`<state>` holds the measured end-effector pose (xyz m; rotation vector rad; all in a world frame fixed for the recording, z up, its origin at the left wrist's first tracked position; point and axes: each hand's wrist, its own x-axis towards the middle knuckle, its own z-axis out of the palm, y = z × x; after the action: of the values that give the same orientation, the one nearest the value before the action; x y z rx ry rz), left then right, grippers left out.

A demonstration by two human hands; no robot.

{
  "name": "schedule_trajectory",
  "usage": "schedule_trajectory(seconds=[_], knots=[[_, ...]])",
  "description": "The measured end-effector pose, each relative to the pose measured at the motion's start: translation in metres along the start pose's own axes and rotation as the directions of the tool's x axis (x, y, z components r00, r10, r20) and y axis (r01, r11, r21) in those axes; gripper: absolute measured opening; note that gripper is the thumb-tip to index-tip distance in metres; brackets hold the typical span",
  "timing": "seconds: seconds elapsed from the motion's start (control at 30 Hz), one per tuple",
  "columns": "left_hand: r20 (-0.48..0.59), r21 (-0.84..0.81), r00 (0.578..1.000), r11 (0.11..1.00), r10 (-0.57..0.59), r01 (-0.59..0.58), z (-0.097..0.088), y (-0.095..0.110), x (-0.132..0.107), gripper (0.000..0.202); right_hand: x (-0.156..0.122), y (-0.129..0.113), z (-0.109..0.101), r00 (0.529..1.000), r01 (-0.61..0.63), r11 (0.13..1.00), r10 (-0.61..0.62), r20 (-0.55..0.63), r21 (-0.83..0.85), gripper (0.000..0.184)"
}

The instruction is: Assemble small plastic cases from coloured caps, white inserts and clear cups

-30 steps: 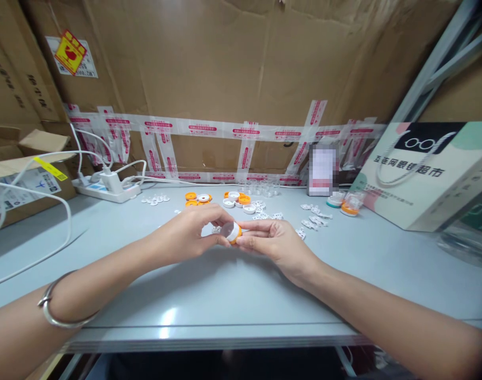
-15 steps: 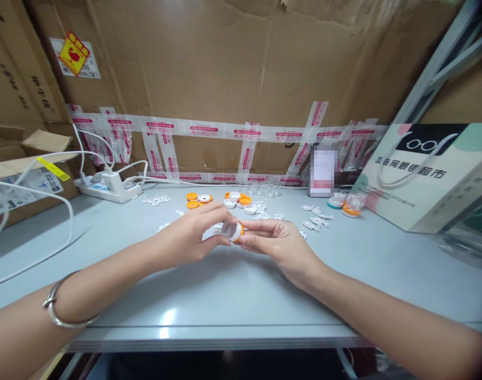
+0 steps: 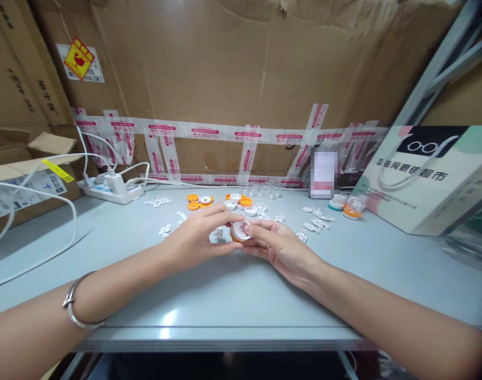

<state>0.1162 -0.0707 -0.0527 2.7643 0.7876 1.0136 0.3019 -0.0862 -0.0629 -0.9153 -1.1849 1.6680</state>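
Both my hands meet at the middle of the grey table (image 3: 233,295). Between them sits a small round orange and white cap (image 3: 239,231), its white face turned up. My left hand (image 3: 199,236) pinches its left side with thumb and fingers. My right hand (image 3: 278,243) pinches its right side, fingertips pressed on its top. Behind the hands lie several orange and white caps (image 3: 239,201) and small white plastic bits (image 3: 314,220). A silver bangle (image 3: 77,312) is on my left wrist.
A white power strip (image 3: 110,189) with cables lies at the back left beside a cardboard box (image 3: 25,184). A printed paper bag (image 3: 426,177) lies on its side at the right. Two finished caps (image 3: 343,206) stand near it. Taped cardboard walls the back.
The cap has turned from lying on its side between my fingers to white face up, and my right fingertips have moved onto its top. The view shifted slightly left.
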Motion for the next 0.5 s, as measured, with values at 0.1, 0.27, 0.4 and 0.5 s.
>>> schedule_trajectory(seconds=[0.1,0.27,0.4,0.5], knots=[[-0.033,-0.058,0.999,0.998,-0.01,0.008,0.0002,-0.0017,-0.0008,0.037,0.0006,-0.0032,-0.0033,0.998,-0.029,0.998,0.025,0.059,0.058,0.019],[-0.093,-0.102,0.996,0.995,-0.014,0.004,0.0004,-0.0021,-0.0012,0.039,0.0012,-0.0061,-0.0057,0.996,-0.048,0.992,0.039,0.08,0.114,0.018],[-0.079,-0.15,0.996,0.988,-0.036,0.023,-0.0013,0.0002,-0.0005,0.037,0.0012,-0.0065,-0.0051,0.997,-0.049,0.991,0.041,0.066,0.125,0.017],[-0.068,-0.201,0.994,0.977,-0.088,0.073,-0.0035,0.0021,0.0002,0.033,0.0011,-0.0072,-0.0046,0.998,-0.057,0.991,0.053,0.036,0.121,0.014]])
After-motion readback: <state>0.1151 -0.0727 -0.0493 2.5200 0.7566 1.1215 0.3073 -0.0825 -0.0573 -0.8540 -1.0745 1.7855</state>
